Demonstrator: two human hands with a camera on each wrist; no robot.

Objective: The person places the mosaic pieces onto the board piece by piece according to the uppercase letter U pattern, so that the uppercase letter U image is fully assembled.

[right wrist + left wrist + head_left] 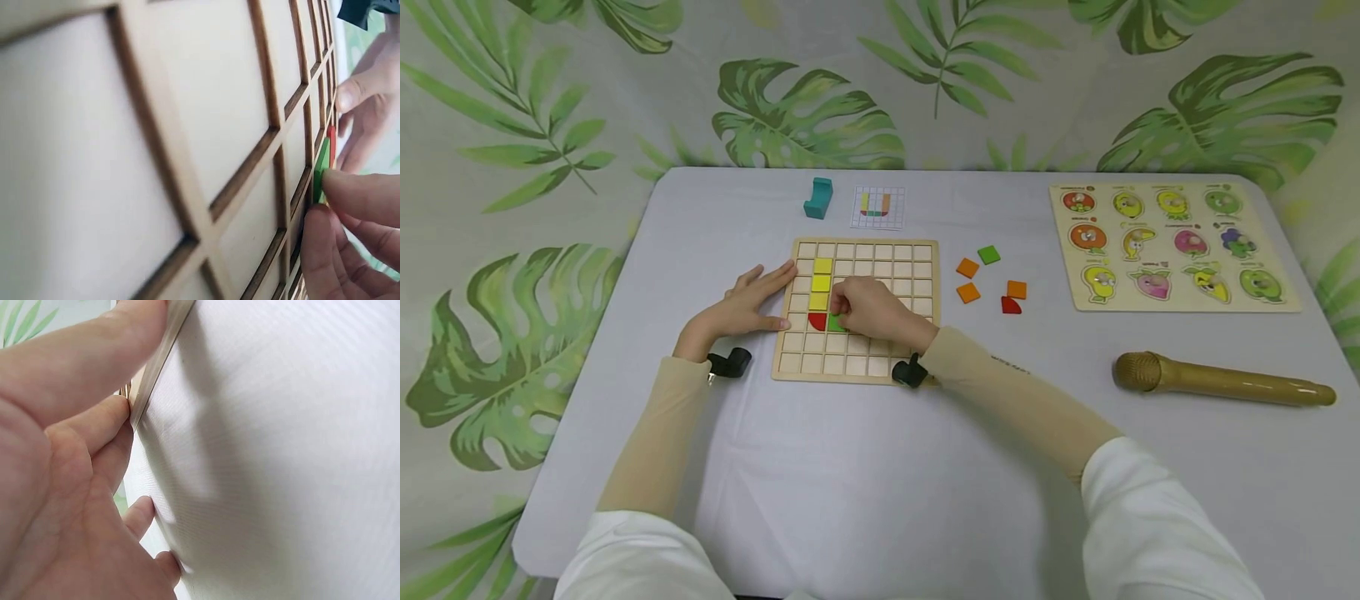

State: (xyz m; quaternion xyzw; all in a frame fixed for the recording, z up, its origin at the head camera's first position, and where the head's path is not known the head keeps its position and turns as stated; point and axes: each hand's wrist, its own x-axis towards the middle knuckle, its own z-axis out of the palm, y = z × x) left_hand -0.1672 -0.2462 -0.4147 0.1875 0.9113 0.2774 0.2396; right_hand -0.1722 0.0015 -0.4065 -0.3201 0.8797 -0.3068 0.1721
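Head view: right hand [872,308] pinches a green square [836,324].
Seat it level; spread left hand [739,303] steadies the board [835,379] at left.

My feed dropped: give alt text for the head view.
A person's right hand pinches a green tile at a wooden grid board, beside a red tile with three yellow tiles in line above. The left hand touches the board's left edge; loose tiles, a fruit puzzle and a microphone lie to the right.
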